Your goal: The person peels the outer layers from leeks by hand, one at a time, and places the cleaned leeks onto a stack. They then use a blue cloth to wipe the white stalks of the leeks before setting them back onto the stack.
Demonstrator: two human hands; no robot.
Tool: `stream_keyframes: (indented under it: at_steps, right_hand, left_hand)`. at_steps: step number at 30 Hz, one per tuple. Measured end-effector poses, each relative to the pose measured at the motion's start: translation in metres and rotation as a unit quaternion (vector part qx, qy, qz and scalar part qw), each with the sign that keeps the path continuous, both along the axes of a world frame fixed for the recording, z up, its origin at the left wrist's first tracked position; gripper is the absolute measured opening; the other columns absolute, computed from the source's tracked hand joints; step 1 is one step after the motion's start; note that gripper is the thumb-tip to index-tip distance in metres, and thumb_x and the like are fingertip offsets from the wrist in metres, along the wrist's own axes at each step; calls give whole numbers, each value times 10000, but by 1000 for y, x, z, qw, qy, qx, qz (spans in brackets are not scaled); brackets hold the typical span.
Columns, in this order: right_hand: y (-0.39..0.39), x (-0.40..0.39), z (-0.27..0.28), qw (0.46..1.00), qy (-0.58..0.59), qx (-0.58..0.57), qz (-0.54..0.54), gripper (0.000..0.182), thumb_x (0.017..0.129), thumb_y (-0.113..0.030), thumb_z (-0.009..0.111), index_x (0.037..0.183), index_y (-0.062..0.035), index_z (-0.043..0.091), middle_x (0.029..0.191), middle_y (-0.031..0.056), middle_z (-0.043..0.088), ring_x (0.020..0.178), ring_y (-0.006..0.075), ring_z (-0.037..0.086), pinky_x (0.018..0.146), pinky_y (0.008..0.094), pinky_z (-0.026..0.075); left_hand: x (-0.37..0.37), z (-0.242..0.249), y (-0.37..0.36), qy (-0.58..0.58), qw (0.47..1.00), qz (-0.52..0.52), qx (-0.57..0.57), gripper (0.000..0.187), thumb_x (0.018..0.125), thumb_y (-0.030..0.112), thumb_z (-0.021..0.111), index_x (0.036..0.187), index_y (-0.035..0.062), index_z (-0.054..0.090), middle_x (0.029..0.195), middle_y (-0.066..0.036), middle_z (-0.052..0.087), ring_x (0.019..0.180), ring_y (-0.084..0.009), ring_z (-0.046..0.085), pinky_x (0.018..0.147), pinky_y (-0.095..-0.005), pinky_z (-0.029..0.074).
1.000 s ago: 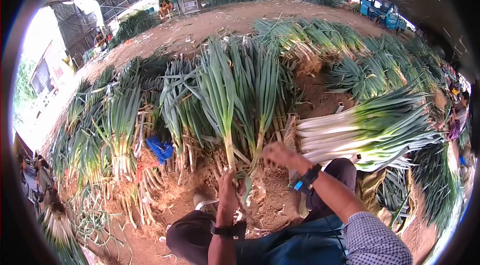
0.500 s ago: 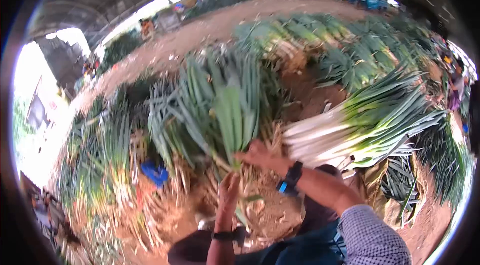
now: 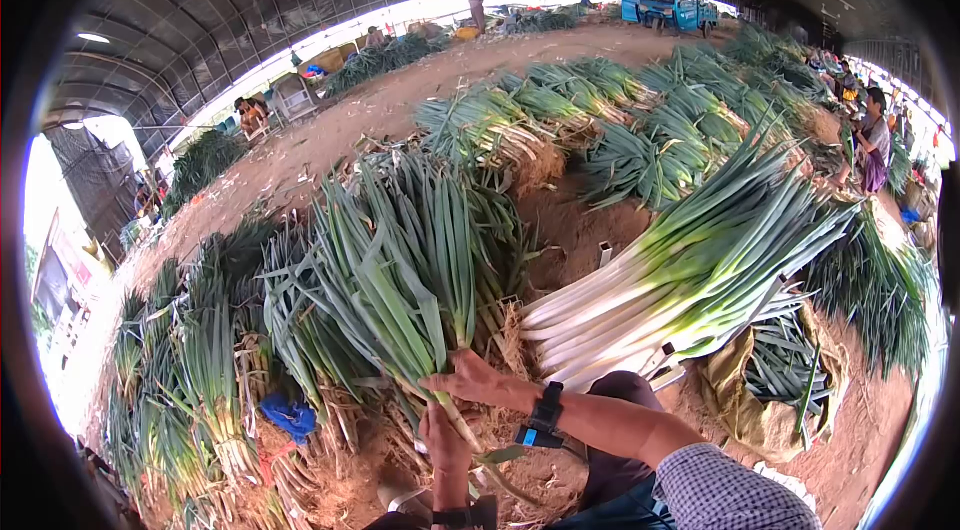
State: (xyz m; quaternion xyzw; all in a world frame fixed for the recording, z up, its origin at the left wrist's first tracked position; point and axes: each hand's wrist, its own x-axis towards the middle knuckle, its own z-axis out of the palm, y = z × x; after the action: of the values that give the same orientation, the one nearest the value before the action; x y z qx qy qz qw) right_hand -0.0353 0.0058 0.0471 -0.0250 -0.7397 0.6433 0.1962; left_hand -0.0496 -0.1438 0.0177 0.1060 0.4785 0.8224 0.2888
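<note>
One leek (image 3: 462, 422), with long green leaves fanning up and away from me, stands tilted between my hands. My right hand (image 3: 475, 380), a dark watch on its wrist, is closed around the leek where leaves meet stalk. Just below, my left hand (image 3: 445, 442) is closed against the stalk; its fingertips are partly hidden. The stalk's lower end slants down to the right, with a loose leaf beside it. Behind my hands stands a thick bunch of untrimmed leeks (image 3: 400, 240). To the right lies a pile of cleaned leeks (image 3: 610, 305) with bare white stalks.
More leek bundles (image 3: 215, 330) stand at the left, near a blue cloth or bag (image 3: 288, 417). A sack of green leaves (image 3: 765, 395) sits at the right. Farther off are other leek heaps (image 3: 560, 100), a blue three-wheeled vehicle (image 3: 668, 5) and a person (image 3: 873, 140).
The view has tilted upward and steadied. My hands have moved a little down and left in view, still at the leek, whose leaves now lean more to the left.
</note>
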Motion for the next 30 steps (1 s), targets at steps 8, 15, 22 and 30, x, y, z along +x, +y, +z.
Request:
stream_keyframes:
  at_steps: [8, 15, 22, 30]
  right_hand:
    - [7, 22, 44, 974, -97, -124, 160, 491, 869, -293, 800, 1202, 28, 635, 980, 65, 709, 822, 161, 623, 720, 324, 531]
    - [-21, 17, 20, 982, 52, 126, -127, 456, 880, -319, 772, 1061, 64, 602, 861, 122, 675, 692, 202, 630, 605, 349, 526]
    - [-9, -4, -35, 943, -126, 282, -122, 440, 921, -392, 680, 864, 42, 636, 709, 219, 625, 657, 343, 620, 575, 460, 485]
    - [4, 3, -9, 997, -70, -1, -19, 382, 963, -373, 629, 799, -45, 739, 667, 88, 656, 602, 173, 575, 580, 342, 474]
  left_hand:
    - [8, 31, -20, 57, 998, -39, -2, 282, 1063, 253, 488, 1076, -4, 602, 884, -74, 661, 757, -167, 637, 688, -301, 524]
    - [4, -12, -4, 50, 995, 87, 18, 130, 1016, 146, 570, 1016, 26, 621, 862, -3, 630, 748, -79, 545, 671, -253, 431]
    - [-11, -52, -10, 171, 975, 70, -123, 125, 922, 65, 574, 798, 49, 573, 711, 16, 569, 571, -75, 484, 495, -253, 374]
    - [1, -38, -17, -35, 976, -21, -216, 119, 902, 34, 649, 1003, -24, 675, 791, -43, 657, 627, -106, 575, 503, -268, 432]
